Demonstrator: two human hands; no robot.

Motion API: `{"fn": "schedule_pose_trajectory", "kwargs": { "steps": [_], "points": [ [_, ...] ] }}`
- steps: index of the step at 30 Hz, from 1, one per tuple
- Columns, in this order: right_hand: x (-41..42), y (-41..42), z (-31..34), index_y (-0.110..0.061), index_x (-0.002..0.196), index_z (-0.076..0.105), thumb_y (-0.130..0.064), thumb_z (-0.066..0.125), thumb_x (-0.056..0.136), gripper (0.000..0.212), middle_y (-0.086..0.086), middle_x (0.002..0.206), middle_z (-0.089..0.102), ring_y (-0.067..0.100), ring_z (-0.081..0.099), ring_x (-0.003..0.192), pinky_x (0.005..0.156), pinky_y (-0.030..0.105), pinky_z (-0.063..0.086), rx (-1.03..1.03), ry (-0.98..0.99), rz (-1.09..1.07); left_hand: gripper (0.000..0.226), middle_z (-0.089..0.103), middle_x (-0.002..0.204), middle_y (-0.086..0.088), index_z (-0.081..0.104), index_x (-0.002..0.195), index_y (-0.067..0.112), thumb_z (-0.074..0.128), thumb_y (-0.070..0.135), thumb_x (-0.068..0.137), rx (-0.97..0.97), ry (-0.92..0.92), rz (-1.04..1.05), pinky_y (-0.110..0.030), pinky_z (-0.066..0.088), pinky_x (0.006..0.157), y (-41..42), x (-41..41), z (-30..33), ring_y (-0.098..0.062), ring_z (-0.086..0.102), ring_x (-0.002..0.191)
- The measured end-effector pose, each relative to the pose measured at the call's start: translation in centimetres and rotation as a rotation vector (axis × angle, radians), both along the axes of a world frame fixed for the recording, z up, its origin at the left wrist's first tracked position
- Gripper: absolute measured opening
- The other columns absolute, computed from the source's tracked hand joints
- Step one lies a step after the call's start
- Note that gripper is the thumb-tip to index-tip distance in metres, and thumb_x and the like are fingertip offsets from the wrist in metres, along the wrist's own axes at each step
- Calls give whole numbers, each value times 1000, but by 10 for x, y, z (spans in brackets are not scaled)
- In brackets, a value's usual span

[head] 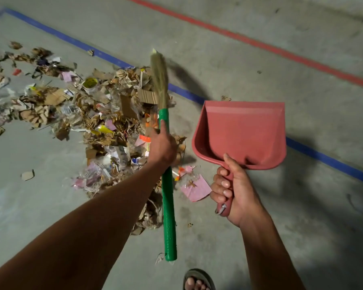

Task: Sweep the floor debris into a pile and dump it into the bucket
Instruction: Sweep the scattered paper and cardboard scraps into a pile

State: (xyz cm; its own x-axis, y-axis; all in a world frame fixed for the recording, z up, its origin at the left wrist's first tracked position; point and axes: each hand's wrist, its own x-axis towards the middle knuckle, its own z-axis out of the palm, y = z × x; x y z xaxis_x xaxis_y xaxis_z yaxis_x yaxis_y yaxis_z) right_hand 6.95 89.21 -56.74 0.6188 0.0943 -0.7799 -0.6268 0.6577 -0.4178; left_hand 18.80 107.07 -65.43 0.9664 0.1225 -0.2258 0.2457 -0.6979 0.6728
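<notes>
head view | your left hand [162, 146] grips the broom [166, 185] by its green handle, bristles toward 12 o'clock | debris [88, 114] lies on the floor [302, 216] at 10 o'clock of that hand | your right hand [233, 191] clasps the dustpan [242, 132] handle; pan holds nothing | no writing readable

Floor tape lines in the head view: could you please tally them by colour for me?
Blue tape line: 1
Red tape line: 1
Total: 2
</notes>
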Motion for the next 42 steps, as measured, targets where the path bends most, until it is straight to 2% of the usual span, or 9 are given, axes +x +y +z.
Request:
{"fn": "schedule_pose_trajectory", "kwargs": {
  "steps": [5,10,16,22,26,31,34,37,42],
  "points": [
    [-16,-14,2,-23,67,45,-52,63,97,46,-7,48,29,6,26,32,31,22,24,-10,14,-71,60,47,131,-18,33,159,20,48,10,101,-7,-45,-227,-39,51,94,-53,-41,-13,-29,56,104],
    [-24,-26,6,-23,67,44,-52,60,98,45,-7,46,30,6,27,31,31,21,23,-18,16,-117,29,48,130,-13,60,123,10,53,13,95,119,156,-375,-46,51,90,-102,-66,-34,-40,61,110],
    [-34,-23,11,-23,66,45,-51,62,98,46,-7,46,31,6,27,31,32,21,23,-33,18,-107,56,44,134,-17,43,151,19,52,12,96,174,318,-201,-48,52,98,-77,-64,-37,-39,60,116],
    [-57,-4,16,-23,65,46,-52,61,98,46,-7,47,30,6,27,31,32,21,23,-37,5,-53,75,37,136,-18,17,163,14,57,18,100,226,152,-38,-48,52,89,2,-67,1,-36,59,104],
    [-79,15,29,-24,67,44,-53,62,97,45,-8,47,29,6,26,30,32,20,22,-42,8,-24,72,37,139,-20,13,164,18,49,11,102,234,50,-134,-39,55,81,31,-105,23,-25,54,90],
    [-109,33,56,-24,67,44,-52,61,97,45,-8,47,29,6,27,30,32,20,22,-57,12,-33,72,36,142,-14,7,165,26,43,12,104,160,61,-320,-46,62,80,34,-183,46,-26,60,89],
    [-113,26,77,-25,67,43,-52,59,99,45,-9,46,28,5,26,30,32,19,21,-95,14,-63,74,28,154,-14,4,166,27,45,16,105,228,139,-506,-50,57,92,26,-229,54,-36,63,105],
    [-121,17,92,-24,67,43,-52,59,99,45,-9,47,28,6,25,31,34,19,20,-143,25,-64,73,31,150,-13,10,166,28,46,17,104,357,251,-682,-50,58,90,27,-263,48,-37,63,108],
    [-154,10,101,-24,65,44,-52,61,98,46,-9,48,28,6,25,32,33,21,21,-197,55,-75,55,45,137,-17,30,158,11,44,22,106,452,448,-670,-45,59,92,61,-285,24,-33,61,112]
  ]
}}
